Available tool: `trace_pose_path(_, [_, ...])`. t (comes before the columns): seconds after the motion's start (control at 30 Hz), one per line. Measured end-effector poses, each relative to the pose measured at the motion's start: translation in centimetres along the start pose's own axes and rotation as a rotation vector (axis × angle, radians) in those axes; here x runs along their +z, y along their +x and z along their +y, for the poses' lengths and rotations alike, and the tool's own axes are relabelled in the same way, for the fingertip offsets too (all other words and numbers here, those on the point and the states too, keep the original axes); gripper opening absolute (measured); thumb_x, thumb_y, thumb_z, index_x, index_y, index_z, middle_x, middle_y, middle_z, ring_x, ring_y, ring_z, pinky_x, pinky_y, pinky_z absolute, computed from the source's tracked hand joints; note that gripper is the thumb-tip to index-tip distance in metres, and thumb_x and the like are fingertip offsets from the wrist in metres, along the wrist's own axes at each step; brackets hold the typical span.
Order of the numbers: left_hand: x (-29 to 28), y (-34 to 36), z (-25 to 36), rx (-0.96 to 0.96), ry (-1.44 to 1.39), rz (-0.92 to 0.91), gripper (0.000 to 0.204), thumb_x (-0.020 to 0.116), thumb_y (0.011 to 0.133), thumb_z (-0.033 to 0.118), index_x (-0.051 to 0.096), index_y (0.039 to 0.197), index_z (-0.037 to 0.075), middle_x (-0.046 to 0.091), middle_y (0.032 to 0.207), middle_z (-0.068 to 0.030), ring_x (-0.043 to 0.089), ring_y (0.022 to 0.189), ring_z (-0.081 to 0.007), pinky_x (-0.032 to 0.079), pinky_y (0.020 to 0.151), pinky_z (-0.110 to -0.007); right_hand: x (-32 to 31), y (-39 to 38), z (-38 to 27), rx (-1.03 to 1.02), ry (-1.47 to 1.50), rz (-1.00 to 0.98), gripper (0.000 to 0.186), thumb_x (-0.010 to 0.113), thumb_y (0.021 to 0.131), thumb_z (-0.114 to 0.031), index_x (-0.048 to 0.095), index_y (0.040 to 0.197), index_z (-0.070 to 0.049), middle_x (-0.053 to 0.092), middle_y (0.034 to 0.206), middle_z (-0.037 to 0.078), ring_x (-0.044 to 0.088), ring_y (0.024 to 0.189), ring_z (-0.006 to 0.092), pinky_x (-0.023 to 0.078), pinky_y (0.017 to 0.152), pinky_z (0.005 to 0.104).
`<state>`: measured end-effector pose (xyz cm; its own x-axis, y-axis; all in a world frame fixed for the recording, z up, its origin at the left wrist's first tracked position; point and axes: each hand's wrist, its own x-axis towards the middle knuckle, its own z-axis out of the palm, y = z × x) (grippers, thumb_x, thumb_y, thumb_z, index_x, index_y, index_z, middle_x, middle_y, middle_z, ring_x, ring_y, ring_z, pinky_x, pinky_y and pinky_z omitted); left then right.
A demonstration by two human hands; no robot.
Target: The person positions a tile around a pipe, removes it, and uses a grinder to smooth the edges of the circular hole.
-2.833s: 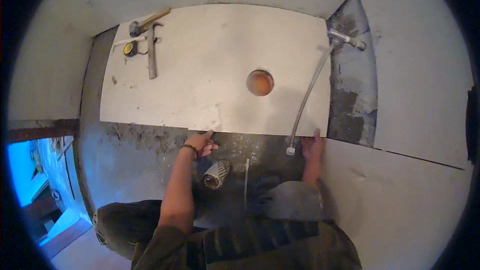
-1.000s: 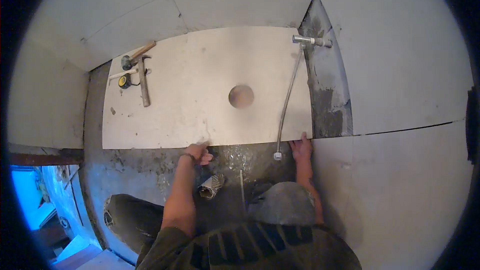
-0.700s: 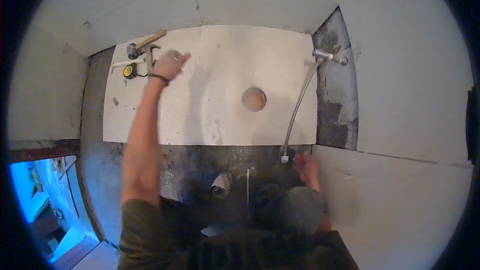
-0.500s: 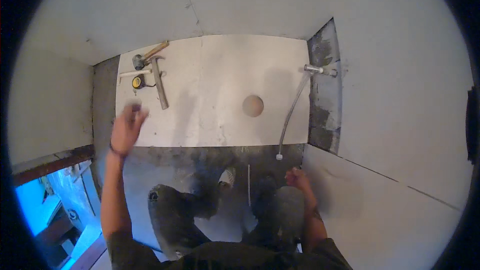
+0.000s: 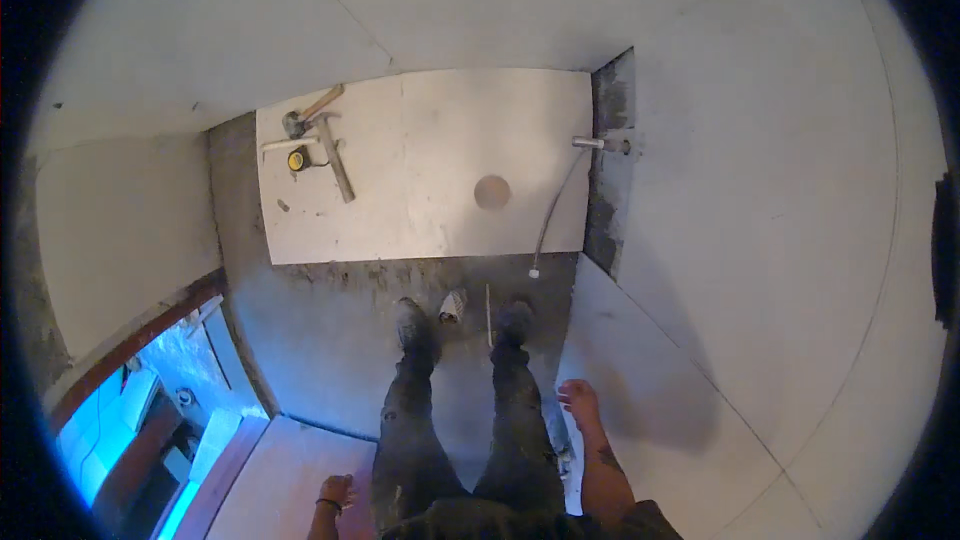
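I stand upright on the grey floor. My left hand [image 5: 337, 490] hangs low beside my left leg, fingers loosely bent, with nothing visible in it. My right hand [image 5: 578, 400] is next to the right wall, fingers a little apart and holding nothing I can see. Away from both hands, a large pale panel [image 5: 440, 225] lies against the far wall. On its left part are a claw hammer [image 5: 341, 172], a mallet [image 5: 292, 123] with a wooden handle, a black-and-yellow tape measure [image 5: 297, 159], a thin pale tool [image 5: 285, 145] and a small dark piece [image 5: 283, 205].
A round opening [image 5: 492, 193] shows in the panel. A metal fitting [image 5: 588, 143] comes from the right wall, its flexible hose [image 5: 552, 215] ending in a white nut. A thin stick [image 5: 489, 315] and a patterned object [image 5: 452, 305] lie by my feet. A blue-lit opening [image 5: 110, 430] is lower left.
I have risen from a crouch to standing. My left hand has drawn back from the panel to my side, uncovering the small dark piece. My right hand has moved lower in view.
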<state>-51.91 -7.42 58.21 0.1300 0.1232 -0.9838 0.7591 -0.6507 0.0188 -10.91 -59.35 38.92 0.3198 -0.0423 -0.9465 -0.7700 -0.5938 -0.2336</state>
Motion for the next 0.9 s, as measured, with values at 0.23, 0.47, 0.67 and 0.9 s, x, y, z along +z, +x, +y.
trace_pose_path(0.23, [1.5,2.2,-1.0,0.257,0.265,0.271,0.069,0.072,0.076,0.027,0.042,0.136,0.009,0.047,0.134,-0.015,0.041,0.126,-0.0362,0.038,0.099,-0.05,1.3,-3.0,-4.5,0.075,0.218,-0.079,0.031,0.061,0.094,-0.028,0.057,0.117,-0.008,0.069,0.105,0.008,0.068,0.087,0.0197,0.05,0.068,0.032])
trace_pose_path(0.47, [-11.5,-4.8,23.7,0.009,-1.114,0.487,0.036,0.061,0.093,0.035,0.06,0.112,0.004,0.065,0.097,-0.0083,0.064,0.08,-0.0147,0.051,0.064,-0.028,0.9,-7.3,-19.2,-0.16,0.266,-0.132,0.029,0.058,0.096,-0.029,0.055,0.115,-0.007,0.068,0.103,0.009,0.066,0.084,0.0171,0.05,0.065,0.0297])
trace_pose_path(0.67, [-6.9,-5.8,23.6,0.041,-0.932,0.519,0.042,0.062,0.091,0.036,0.061,0.114,0.0,0.067,0.109,-0.0178,0.064,0.103,-0.0307,0.05,0.085,-0.038,-1.2,-8.2,-20.4,-0.101,0.214,-0.156,0.024,0.057,0.096,-0.028,0.056,0.109,-0.008,0.068,0.098,0.006,0.066,0.082,0.017,0.05,0.064,0.0301])
trace_pose_path(0.9, [0.6,-8.3,17.6,-0.231,-0.873,0.426,0.042,0.059,0.091,0.039,0.064,0.109,0.002,0.069,0.103,-0.0185,0.064,0.101,-0.0341,0.049,0.086,-0.042,-4.2,-8.6,-17.2,0.003,-0.027,-0.167,0.026,0.057,0.094,-0.03,0.056,0.11,-0.009,0.067,0.098,0.008,0.067,0.083,0.0196,0.051,0.066,0.0345])
